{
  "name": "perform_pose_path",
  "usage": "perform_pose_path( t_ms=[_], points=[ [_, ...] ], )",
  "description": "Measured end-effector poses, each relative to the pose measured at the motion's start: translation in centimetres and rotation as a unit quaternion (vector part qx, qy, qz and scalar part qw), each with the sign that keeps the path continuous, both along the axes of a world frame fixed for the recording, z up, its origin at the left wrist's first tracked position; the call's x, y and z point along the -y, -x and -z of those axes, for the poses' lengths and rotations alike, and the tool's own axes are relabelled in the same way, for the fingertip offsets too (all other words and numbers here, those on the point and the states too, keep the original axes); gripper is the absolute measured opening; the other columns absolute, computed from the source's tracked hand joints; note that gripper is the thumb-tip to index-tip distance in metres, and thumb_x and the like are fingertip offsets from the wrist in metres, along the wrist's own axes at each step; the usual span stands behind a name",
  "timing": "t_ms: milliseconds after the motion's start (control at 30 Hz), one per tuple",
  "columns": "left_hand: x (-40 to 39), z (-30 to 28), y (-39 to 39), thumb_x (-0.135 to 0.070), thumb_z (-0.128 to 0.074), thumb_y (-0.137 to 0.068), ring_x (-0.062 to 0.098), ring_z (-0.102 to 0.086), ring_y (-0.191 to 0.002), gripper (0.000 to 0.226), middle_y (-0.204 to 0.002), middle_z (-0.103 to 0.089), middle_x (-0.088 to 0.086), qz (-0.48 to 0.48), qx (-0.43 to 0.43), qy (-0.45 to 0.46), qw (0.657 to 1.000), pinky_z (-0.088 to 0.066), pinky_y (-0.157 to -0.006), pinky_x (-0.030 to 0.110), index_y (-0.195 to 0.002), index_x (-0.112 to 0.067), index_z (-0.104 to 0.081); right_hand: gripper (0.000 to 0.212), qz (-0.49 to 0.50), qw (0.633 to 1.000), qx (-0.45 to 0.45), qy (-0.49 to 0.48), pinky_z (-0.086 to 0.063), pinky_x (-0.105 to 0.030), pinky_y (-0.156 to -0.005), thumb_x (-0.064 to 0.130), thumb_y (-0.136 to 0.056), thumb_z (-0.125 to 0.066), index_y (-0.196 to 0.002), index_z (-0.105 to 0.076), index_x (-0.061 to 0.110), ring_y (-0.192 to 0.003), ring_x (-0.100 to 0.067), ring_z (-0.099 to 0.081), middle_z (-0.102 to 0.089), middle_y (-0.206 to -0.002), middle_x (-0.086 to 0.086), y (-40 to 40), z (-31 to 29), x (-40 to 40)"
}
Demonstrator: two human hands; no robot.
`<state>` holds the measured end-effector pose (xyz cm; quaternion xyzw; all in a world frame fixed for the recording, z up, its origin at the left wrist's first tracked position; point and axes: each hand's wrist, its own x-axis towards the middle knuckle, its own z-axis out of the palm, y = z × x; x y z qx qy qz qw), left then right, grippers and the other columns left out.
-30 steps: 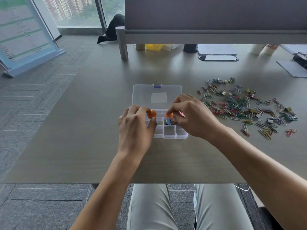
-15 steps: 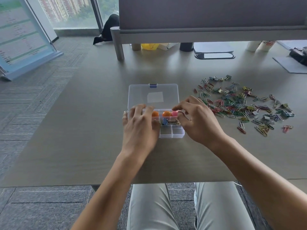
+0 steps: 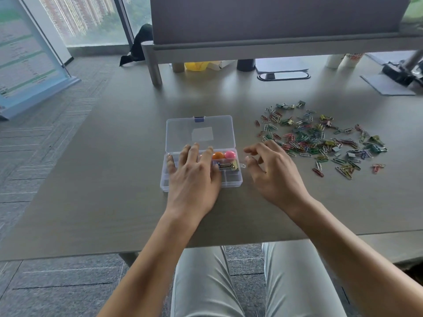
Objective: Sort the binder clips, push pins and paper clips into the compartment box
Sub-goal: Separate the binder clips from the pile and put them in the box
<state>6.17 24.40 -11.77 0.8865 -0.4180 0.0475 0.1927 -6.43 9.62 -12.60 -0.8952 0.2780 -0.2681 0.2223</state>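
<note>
A clear plastic compartment box [image 3: 232,179] lies on the desk with its lid [image 3: 199,133] folded back flat. An orange push pin [image 3: 218,155] and a pink push pin [image 3: 229,154] sit in its far row, with a gold binder clip [image 3: 230,167] in the row behind them. My left hand [image 3: 193,177] rests flat over the box's left half, fingers spread and straight, hiding those compartments. My right hand [image 3: 272,172] hovers just right of the box, fingers loosely curled and empty. A scattered pile of coloured paper clips and binder clips [image 3: 320,140] lies to the right.
A grey partition on a metal leg [image 3: 152,65] stands across the back of the desk. Behind it are a yellow item [image 3: 196,65], a dark cup [image 3: 245,64] and white cups [image 3: 343,60]. A grey pad [image 3: 386,85] lies at far right. The desk edge [image 3: 137,250] is near me.
My left hand let go of the orange push pin, which now sits in the box, and flattened over it. My right hand released its items and drew away to the right.
</note>
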Motion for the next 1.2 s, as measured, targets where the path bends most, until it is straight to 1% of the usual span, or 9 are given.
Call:
perform_pose_path(
  t_ms=[133, 267, 433, 500, 633, 767, 967, 1100, 1200],
  points=[
    [2.1, -0.5, 2.1, -0.038, -0.043, -0.103, 0.029, -0.035, -0.143, 0.037, -0.148, -0.046, 0.007, 0.032, -0.009, 0.017, 0.999, -0.018, -0.122, 0.056, -0.132, -0.022, -0.058, 0.022, 0.031, 0.999, 0.005, -0.001, -0.052, -0.038, -0.083, 0.032, -0.098, -0.062, -0.116, -0.070, 0.023, -0.099, -0.019, -0.061, -0.060, -0.114, 0.005, 2.9, -0.1, 1.3],
    [4.9, -0.6, 4.6, -0.039, -0.048, -0.100, 0.029, -0.039, -0.140, 0.041, -0.146, -0.049, 0.009, 0.067, -0.001, 0.019, 0.998, -0.021, -0.120, 0.053, -0.134, -0.019, -0.058, 0.020, 0.070, 0.998, -0.002, 0.003, -0.052, -0.037, -0.080, 0.033, -0.098, -0.064, -0.113, -0.070, 0.021, -0.097, -0.018, -0.061, -0.060, -0.111, 0.006, 6.7, -0.2, 3.2],
    [8.3, -0.7, 7.6, -0.040, -0.051, -0.098, 0.028, -0.043, -0.137, 0.042, -0.140, -0.053, 0.008, 0.109, -0.009, 0.029, 0.994, -0.027, -0.117, 0.053, -0.132, -0.017, -0.060, 0.021, 0.129, 0.991, -0.017, 0.008, -0.042, -0.028, -0.077, 0.030, -0.093, -0.070, -0.112, -0.072, 0.021, -0.095, -0.018, -0.061, -0.062, -0.109, 0.006, 11.1, 0.0, 5.7],
    [9.5, -0.6, 8.5, -0.041, -0.051, -0.097, 0.026, -0.044, -0.134, 0.041, -0.136, -0.054, 0.005, 0.122, -0.012, 0.025, 0.992, -0.029, -0.116, 0.054, -0.131, -0.019, -0.060, 0.023, 0.148, 0.989, -0.020, 0.005, -0.043, -0.029, -0.079, 0.032, -0.091, -0.074, -0.111, -0.073, 0.021, -0.096, -0.018, -0.060, -0.063, -0.109, 0.005, 12.4, 0.1, 6.6],
    [11.8, -0.4, 9.9, -0.041, -0.050, -0.098, 0.025, -0.043, -0.135, 0.042, -0.136, -0.053, 0.003, 0.142, -0.019, 0.014, 0.990, -0.027, -0.118, 0.051, -0.132, -0.019, -0.058, 0.025, 0.191, 0.981, -0.022, 0.001, -0.047, -0.034, -0.085, 0.028, -0.090, -0.075, -0.113, -0.073, 0.019, -0.103, -0.024, -0.061, -0.065, -0.113, 0.001, 14.4, 0.2, 8.5],
    [14.1, -0.3, 10.8, -0.042, -0.050, -0.098, 0.025, -0.044, -0.133, 0.041, -0.134, -0.056, 0.004, 0.155, -0.014, 0.015, 0.988, -0.030, -0.115, 0.045, -0.130, -0.019, -0.060, 0.029, 0.229, 0.973, -0.025, 0.001, -0.045, -0.034, -0.082, 0.033, -0.090, -0.075, -0.116, -0.072, 0.022, -0.102, -0.025, -0.058, -0.063, -0.109, 0.002, 15.4, 0.3, 10.5],
    [17.3, -0.2, 11.5, -0.042, -0.050, -0.098, 0.024, -0.041, -0.137, 0.043, -0.137, -0.056, 0.003, 0.167, -0.017, 0.011, 0.986, -0.029, -0.117, 0.044, -0.133, -0.020, -0.059, 0.026, 0.246, 0.969, -0.024, -0.016, -0.046, -0.035, -0.086, 0.034, -0.089, -0.072, -0.113, -0.072, 0.022, -0.107, -0.025, -0.058, -0.064, -0.109, 0.002, 15.4, 0.2, 13.2],
    [19.1, -0.4, 10.9, -0.041, -0.052, -0.098, 0.024, -0.043, -0.136, 0.041, -0.136, -0.056, 0.004, 0.167, -0.017, 0.002, 0.986, -0.032, -0.116, 0.047, -0.131, -0.019, -0.059, 0.027, 0.231, 0.972, -0.027, -0.015, -0.048, -0.035, -0.087, 0.036, -0.089, -0.074, -0.113, -0.074, 0.024, -0.107, -0.025, -0.059, -0.065, -0.107, 0.001, 13.7, -0.2, 14.8],
    [20.1, -0.7, 9.6, -0.038, -0.053, -0.097, 0.025, -0.048, -0.129, 0.038, -0.131, -0.059, 0.005, 0.157, -0.006, 0.008, 0.988, -0.037, -0.111, 0.044, -0.128, -0.017, -0.062, 0.027, 0.203, 0.978, -0.036, -0.015, -0.049, -0.035, -0.087, 0.040, -0.087, -0.075, -0.111, -0.075, 0.027, -0.107, -0.024, -0.059, -0.066, -0.104, 0.002, 11.8, -0.8, 16.0]
  ],
)
